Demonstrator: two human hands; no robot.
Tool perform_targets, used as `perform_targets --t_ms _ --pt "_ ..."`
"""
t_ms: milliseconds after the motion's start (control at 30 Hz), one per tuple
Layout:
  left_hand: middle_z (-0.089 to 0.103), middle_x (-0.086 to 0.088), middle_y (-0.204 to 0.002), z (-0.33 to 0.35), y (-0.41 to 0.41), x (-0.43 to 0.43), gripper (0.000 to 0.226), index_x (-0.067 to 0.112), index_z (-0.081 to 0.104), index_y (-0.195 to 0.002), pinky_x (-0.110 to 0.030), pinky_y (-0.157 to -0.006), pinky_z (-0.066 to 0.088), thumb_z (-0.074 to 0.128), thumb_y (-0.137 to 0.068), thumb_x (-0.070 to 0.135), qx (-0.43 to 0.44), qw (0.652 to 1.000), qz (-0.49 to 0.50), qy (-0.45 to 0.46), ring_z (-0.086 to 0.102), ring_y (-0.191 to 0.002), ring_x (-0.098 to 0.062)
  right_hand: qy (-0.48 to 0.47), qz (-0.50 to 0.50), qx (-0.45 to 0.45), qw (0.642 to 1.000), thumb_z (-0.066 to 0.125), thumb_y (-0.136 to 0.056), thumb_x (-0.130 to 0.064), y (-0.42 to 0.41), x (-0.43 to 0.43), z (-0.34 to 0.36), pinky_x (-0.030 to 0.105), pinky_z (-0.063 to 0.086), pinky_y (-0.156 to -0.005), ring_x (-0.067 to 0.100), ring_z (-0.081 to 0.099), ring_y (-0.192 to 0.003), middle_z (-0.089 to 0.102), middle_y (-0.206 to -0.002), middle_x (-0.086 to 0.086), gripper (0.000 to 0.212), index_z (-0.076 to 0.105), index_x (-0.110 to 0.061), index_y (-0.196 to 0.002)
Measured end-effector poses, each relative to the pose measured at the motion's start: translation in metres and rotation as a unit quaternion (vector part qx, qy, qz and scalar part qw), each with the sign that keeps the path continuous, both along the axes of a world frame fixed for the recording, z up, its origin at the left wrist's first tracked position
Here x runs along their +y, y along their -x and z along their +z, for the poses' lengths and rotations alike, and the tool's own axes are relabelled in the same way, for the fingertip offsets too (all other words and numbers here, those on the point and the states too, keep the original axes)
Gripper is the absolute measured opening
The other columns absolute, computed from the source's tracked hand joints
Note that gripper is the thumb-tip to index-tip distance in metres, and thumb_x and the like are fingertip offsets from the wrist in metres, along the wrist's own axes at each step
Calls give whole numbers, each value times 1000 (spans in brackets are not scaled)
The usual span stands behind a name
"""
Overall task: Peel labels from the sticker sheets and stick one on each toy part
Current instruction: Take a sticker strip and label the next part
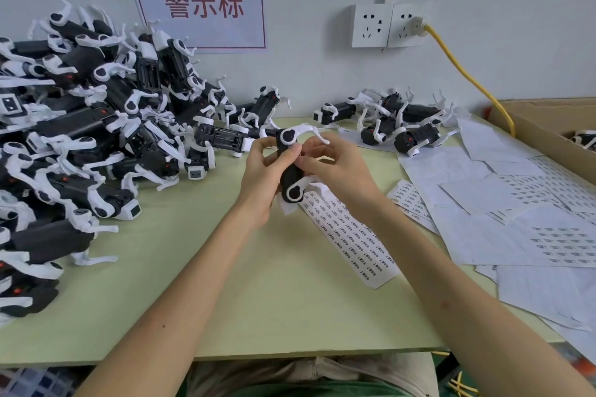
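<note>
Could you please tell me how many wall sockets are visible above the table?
2. The left socket has nothing plugged in; the right socket, directly beside it, has the yellow cable plugged in. No others show in this view.

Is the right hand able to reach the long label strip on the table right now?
Probably yes: the label strip lies uncovered just below the right hand. Its fingers are busy on the toy part the left hand holds, though.
</note>
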State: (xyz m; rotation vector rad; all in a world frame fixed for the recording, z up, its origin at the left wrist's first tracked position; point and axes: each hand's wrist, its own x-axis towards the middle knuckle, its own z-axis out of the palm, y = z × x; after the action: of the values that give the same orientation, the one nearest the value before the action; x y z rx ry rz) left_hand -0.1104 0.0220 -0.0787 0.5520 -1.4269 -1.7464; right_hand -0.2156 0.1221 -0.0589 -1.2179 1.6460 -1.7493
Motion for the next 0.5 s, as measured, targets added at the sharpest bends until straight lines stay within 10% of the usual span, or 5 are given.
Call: perform_targets --t_ms 100,333,500 --pt "76 -7 -97 1 0 3 17 20 58 -116 -34 -64 60 65 -100 23 9 1000 4 1 73 -82 -25 -11 -7 15 1000 72 -89 -5 -2 -2 -2 24 50 -61 13 62 -66 66 -89 7 10 66 -9 -96" --pt "68 -1 -103 -1 0 10 32 16 54 -138 -20 -58 49 40 -111 27 -32 997 -23 64 65 -81 -16 -22 -15 16 1000 66 -91 -2 0 -3 -5 20 46 -62 7 54 -57 64 -85 3 8 66 -9 -89" --pt "64 -8 -137 -3 2 8 32 24 53 -139 -44 -108 49 37 -111 23 -34 997 -42 63 62 -126 -26 -21 -11 -7 1000 63 -92 0 4 -2 -4 14 45 -61 7 53 -60 62 -82 3 10 67 -8 -88"
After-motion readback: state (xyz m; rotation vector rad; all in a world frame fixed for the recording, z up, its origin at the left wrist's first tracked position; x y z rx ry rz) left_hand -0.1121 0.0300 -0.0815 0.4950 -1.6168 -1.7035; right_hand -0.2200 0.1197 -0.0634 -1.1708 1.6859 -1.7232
